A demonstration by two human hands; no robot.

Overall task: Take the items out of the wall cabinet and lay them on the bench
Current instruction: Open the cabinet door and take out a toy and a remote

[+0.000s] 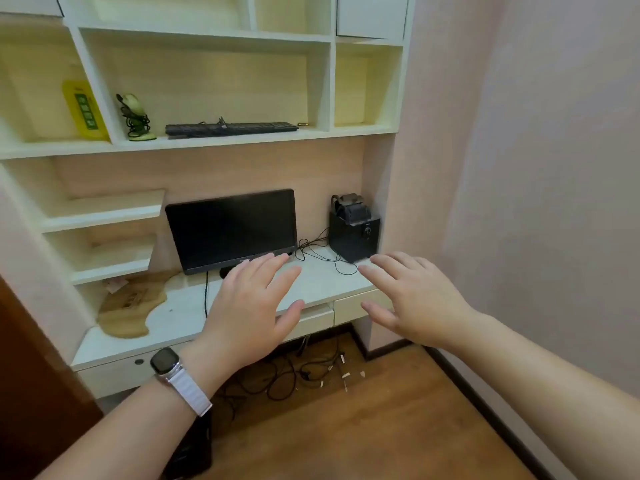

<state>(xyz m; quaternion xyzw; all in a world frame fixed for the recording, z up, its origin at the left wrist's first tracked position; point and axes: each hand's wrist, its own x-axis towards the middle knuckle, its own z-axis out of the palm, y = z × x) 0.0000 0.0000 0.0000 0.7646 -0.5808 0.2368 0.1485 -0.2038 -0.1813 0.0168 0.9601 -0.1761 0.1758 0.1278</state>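
Observation:
The wall cabinet (207, 143) has open cubbies above the white bench (322, 275). In its wide middle cubby lies a black keyboard (231, 128), with a pale green mouse wrapped in its cable (135, 116) upright to its left and a small gold object (303, 124) to its right. A yellow packet (85, 110) leans in the left cubby. My left hand (252, 306), with a watch on its wrist, and my right hand (412, 299) hover palm down over the bench's front edge, fingers spread, holding nothing.
On the bench stand a dark monitor (232, 230), a black speaker box (353, 233) with loose cables, and a wooden board (131, 306) at the left. Small side shelves (104, 209) sit at the left. Cables lie on the wood floor (311, 372) under the bench.

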